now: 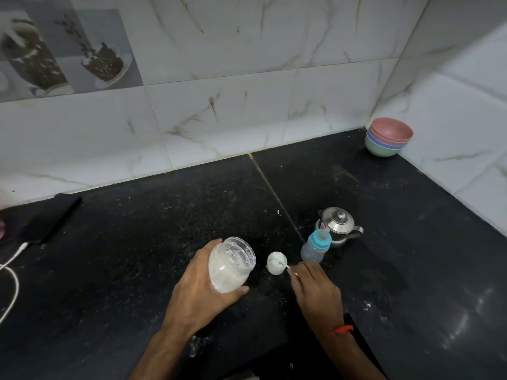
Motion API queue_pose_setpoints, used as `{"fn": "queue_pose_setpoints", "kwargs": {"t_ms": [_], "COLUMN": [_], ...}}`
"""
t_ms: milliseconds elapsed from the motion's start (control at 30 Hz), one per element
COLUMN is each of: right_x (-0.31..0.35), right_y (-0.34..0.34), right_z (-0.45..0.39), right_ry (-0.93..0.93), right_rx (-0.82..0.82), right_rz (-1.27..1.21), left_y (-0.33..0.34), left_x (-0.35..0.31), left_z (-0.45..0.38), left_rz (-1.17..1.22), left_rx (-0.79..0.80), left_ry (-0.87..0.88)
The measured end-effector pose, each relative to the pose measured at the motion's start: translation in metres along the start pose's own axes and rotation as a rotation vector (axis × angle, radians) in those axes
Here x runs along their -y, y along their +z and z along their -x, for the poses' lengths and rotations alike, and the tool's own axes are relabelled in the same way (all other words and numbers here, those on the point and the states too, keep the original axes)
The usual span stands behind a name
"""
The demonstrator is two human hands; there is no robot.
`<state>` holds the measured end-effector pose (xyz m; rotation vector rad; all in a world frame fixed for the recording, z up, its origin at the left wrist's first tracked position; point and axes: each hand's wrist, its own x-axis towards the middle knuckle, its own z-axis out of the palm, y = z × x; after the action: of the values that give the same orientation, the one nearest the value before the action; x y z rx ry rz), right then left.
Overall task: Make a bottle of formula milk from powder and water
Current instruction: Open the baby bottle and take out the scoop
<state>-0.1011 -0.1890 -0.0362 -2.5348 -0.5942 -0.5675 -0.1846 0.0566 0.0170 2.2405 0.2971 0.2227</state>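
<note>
A stack of bowls sits in the far right corner of the black counter, tucked where the two tiled walls meet. The top bowl is pink, with blue ones below it and a green one at the bottom. Far from the bowls, at the counter's left edge, lies a black phone, flat and angled toward the back wall. A white cable runs from its near end and curves off the left side. The back wall's upper left holds a picture tile showing cups.
</note>
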Motion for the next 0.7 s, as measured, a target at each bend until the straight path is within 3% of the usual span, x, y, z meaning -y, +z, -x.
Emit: {"fn": "queue_pose_setpoints", "kwargs": {"t_ms": [467,700], "right_x": [-0.0073,-0.0069], "right_y": [-0.0031,-0.0017], "right_z": [-0.0029,-0.0053], "right_ry": [-0.036,0.07], "right_rx": [-0.045,0.07], "right_rz": [-0.119,-0.169], "left_y": [0.0007,0.0026], "left_x": [-0.0012,-0.0029], "left_z": [-0.0031,-0.0045], "left_rz": [0.003,0.018], "left_rx": [0.007,0.013], "left_ry": [0.008,0.015]}}
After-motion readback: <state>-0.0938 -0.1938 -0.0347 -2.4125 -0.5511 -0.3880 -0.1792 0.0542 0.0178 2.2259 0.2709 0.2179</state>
